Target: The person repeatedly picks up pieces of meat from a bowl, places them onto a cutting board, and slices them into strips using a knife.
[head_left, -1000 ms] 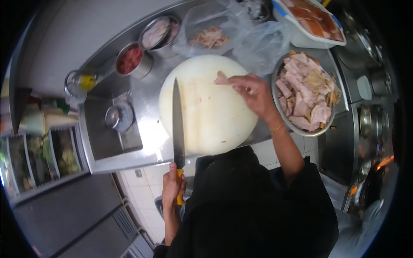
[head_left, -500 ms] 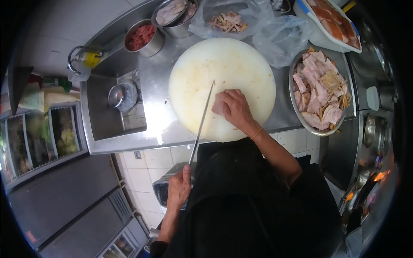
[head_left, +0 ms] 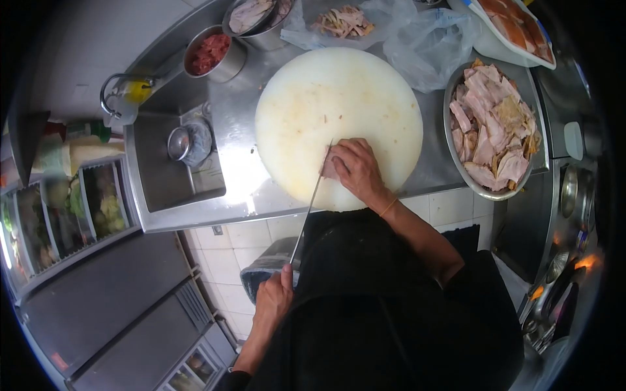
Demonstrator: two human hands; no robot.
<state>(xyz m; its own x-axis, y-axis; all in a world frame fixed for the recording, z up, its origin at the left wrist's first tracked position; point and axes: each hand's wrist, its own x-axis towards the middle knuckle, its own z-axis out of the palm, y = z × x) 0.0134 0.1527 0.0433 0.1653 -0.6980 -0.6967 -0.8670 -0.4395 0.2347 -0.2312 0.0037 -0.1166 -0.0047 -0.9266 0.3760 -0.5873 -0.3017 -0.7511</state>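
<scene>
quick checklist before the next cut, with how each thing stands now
1. Knife in hand: ok, the left hand grips it.
2. Meat steadied: ok, the right hand holds it down on the board.
3. Blade lined up: ok, it appears to be at the meat's edge.
4. Right hand clear of the blade: cannot tell; it is close, the gap unclear.
5. Board free of scraps: not ok, a few small ones lie on it.
6. Knife sharp: cannot tell.

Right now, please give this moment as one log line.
left hand: holding knife; right hand: on meat slice; knife: at slice's edge; surface: round board
</scene>
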